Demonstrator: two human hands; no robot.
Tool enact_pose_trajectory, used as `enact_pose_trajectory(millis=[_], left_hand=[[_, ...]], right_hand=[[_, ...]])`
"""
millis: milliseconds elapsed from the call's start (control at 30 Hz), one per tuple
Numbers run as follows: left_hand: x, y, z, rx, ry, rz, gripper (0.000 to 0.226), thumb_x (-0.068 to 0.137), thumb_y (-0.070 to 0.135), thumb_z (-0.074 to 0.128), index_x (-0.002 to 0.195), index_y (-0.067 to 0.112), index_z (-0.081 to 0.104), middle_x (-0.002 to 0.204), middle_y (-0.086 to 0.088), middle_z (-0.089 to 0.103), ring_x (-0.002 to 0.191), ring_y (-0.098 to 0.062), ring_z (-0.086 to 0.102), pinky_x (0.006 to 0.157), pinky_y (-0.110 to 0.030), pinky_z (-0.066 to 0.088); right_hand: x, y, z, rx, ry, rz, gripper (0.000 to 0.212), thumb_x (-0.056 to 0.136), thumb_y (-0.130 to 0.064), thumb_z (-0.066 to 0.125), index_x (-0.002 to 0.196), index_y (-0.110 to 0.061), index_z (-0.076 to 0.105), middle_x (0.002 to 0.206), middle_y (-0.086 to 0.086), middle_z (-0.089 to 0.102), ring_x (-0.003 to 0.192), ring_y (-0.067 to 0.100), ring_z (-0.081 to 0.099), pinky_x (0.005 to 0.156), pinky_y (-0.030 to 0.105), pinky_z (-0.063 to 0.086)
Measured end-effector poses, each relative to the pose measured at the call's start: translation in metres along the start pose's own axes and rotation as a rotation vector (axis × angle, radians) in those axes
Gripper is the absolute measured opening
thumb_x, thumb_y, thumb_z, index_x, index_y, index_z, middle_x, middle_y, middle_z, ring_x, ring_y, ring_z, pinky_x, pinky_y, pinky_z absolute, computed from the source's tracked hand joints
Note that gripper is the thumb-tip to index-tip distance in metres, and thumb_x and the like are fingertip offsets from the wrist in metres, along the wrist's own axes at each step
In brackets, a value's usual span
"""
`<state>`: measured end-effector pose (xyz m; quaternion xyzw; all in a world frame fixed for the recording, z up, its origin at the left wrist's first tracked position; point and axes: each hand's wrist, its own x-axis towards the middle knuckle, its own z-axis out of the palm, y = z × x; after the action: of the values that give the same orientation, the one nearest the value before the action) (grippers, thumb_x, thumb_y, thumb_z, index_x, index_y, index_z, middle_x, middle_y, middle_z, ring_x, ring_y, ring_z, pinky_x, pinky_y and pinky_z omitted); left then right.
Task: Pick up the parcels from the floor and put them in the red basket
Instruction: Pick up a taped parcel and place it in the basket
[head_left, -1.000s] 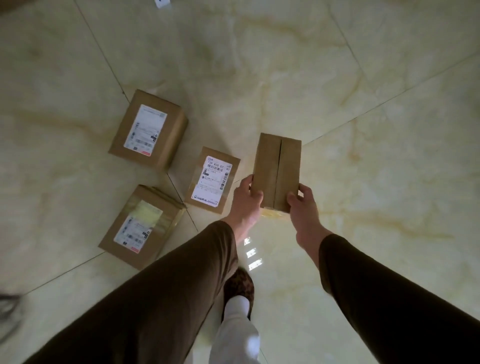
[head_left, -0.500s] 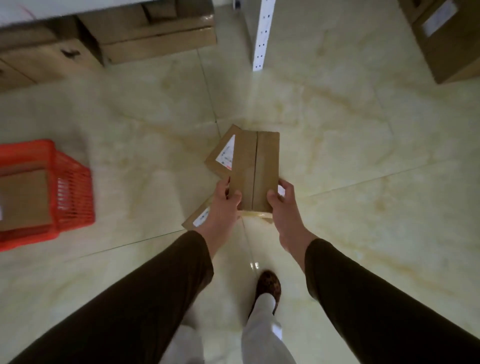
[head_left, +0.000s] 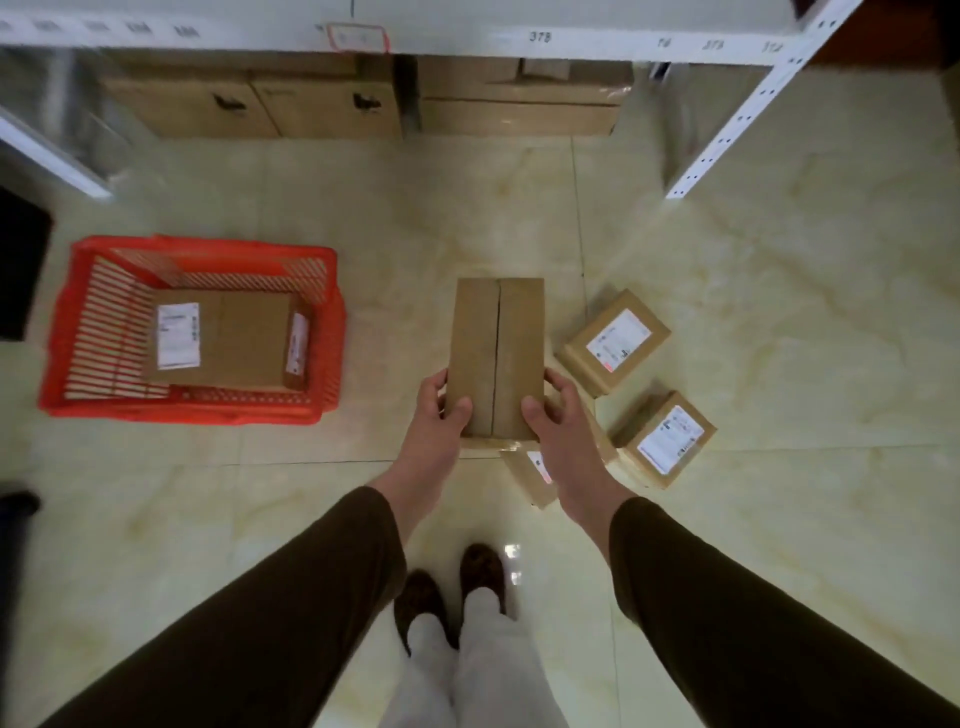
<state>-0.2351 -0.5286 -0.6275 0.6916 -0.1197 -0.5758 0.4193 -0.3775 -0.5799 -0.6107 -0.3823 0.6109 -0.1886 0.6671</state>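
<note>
- The view is now taking in the whole red basket (head_left: 332, 332), which is sitting on the floor (head_left: 779, 545) to the left of the person; half a second ago only a corner of it was showing at the left edge, and a second ago it was out of sight altogether. That reads as the person turning toward the drop-off with a parcel already in hand.
- The basket is already holding one flat labelled parcel (head_left: 228, 340) lying on its bottom, with room beside it.
- The left hand (head_left: 436, 415) is gripping the near left corner of the carried parcel (head_left: 496, 353), thumb lying on the top face and the other fingers curling round the side.
- The carried parcel is being held level in front of the body, seam side up, clear of the floor and well apart from the basket, so it is not yet over the rim.
- The right hand (head_left: 558, 415) is mirroring the left on the near right corner, thumb on top and fingers wrapping the edge; both arms are reaching forward, slightly bent, in dark sleeves.
- Three more parcels are waiting on the floor to the right: the upper parcel (head_left: 615, 340), the lower parcel (head_left: 667, 439), and a partly hidden parcel (head_left: 530, 475) showing under the right wrist.
- By my reckoning the carry is under way, and the parcel needs swinging left and lowering into the basket.
</note>
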Motion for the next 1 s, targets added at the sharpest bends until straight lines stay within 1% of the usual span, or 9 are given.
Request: enact_pose_trajectory(millis=[133,200,300,433,533,600,667,833,1000], left_hand=[[0.014,0.011,-0.051,-0.022,0.076,-0.004,0.047,0.105,0.015,0.050,0.148,0.027,0.036,0.134,-0.006,0.058,0.114,-0.017,0.059,0.082,-0.023,0.048],[0.020,0.017,-0.074,-0.027,0.090,-0.007,0.046,0.104,0.015,0.050,0.147,0.026,0.037,0.133,-0.004,0.058,0.111,-0.012,0.060,0.080,-0.021,0.048],[0.026,0.026,-0.112,-0.045,0.127,-0.009,0.046,0.104,0.014,0.051,0.147,0.026,0.038,0.122,0.010,0.057,0.103,0.000,0.057,0.076,-0.017,0.046],[0.037,0.025,-0.165,-0.084,0.136,-0.028,0.042,0.103,0.017,0.053,0.142,0.027,0.042,0.128,0.011,0.058,0.113,-0.008,0.056,0.102,-0.033,0.045],[0.043,0.028,-0.205,-0.064,0.098,-0.013,0.042,0.104,0.017,0.053,0.139,0.034,0.040,0.115,0.024,0.053,0.104,0.005,0.051,0.094,-0.023,0.040],[0.047,0.027,-0.234,-0.024,0.081,-0.014,0.042,0.103,0.019,0.055,0.141,0.029,0.042,0.124,0.017,0.057,0.113,-0.002,0.055,0.092,-0.020,0.042],[0.052,0.027,-0.263,0.017,0.070,-0.025,0.050,0.102,0.022,0.057,0.149,0.023,0.040,0.138,0.004,0.055,0.125,-0.014,0.054,0.098,-0.026,0.042],[0.070,0.028,-0.309,0.056,0.043,-0.092,0.051,0.102,0.018,0.056,0.150,0.023,0.040,0.138,0.000,0.056,0.121,-0.017,0.055,0.093,-0.028,0.047],[0.098,0.023,-0.329,0.151,0.016,-0.053,0.069,0.100,0.013,0.058,0.159,0.033,0.027,0.159,0.006,0.037,0.141,-0.017,0.040,0.116,-0.043,0.038]], right_hand=[[0.018,-0.011,0.051,-0.046,-0.074,0.007,0.052,0.104,-0.028,0.056,0.151,-0.036,0.037,0.129,-0.002,0.065,0.111,0.011,0.064,0.088,0.029,0.053],[0.024,-0.015,0.075,-0.057,-0.092,0.012,0.053,0.103,-0.028,0.057,0.151,-0.035,0.037,0.127,-0.002,0.066,0.112,0.013,0.065,0.096,0.035,0.055],[0.031,-0.019,0.116,-0.081,-0.126,0.007,0.052,0.104,-0.025,0.056,0.151,-0.033,0.036,0.128,0.001,0.065,0.112,0.013,0.065,0.087,0.025,0.054],[0.037,-0.018,0.169,-0.101,-0.133,0.040,0.057,0.102,-0.027,0.059,0.154,-0.031,0.036,0.138,0.006,0.060,0.121,0.021,0.062,0.092,0.025,0.053],[0.040,-0.012,0.207,-0.109,-0.114,0.058,0.059,0.102,-0.028,0.060,0.155,-0.027,0.036,0.139,0.006,0.060,0.122,0.022,0.062,0.095,0.028,0.053],[0.039,-0.008,0.232,-0.104,-0.101,0.093,0.061,0.101,-0.031,0.061,0.156,-0.026,0.035,0.141,0.006,0.060,0.122,0.023,0.062,0.104,0.039,0.052],[0.037,-0.005,0.258,-0.085,-0.092,0.121,0.063,0.100,-0.032,0.063,0.156,-0.024,0.036,0.141,0.005,0.059,0.123,0.024,0.061,0.109,0.046,0.049],[0.042,0.002,0.303,-0.008,-0.082,0.198,0.067,0.096,-0.029,0.069,0.153,-0.017,0.037,0.139,0.005,0.060,0.120,0.023,0.062,0.101,0.036,0.052],[0.071,0.013,0.326,0.052,-0.061,0.281,0.075,0.081,-0.026,0.081,0.147,-0.012,0.046,0.132,0.006,0.065,0.114,0.025,0.067,0.091,0.033,0.058]])
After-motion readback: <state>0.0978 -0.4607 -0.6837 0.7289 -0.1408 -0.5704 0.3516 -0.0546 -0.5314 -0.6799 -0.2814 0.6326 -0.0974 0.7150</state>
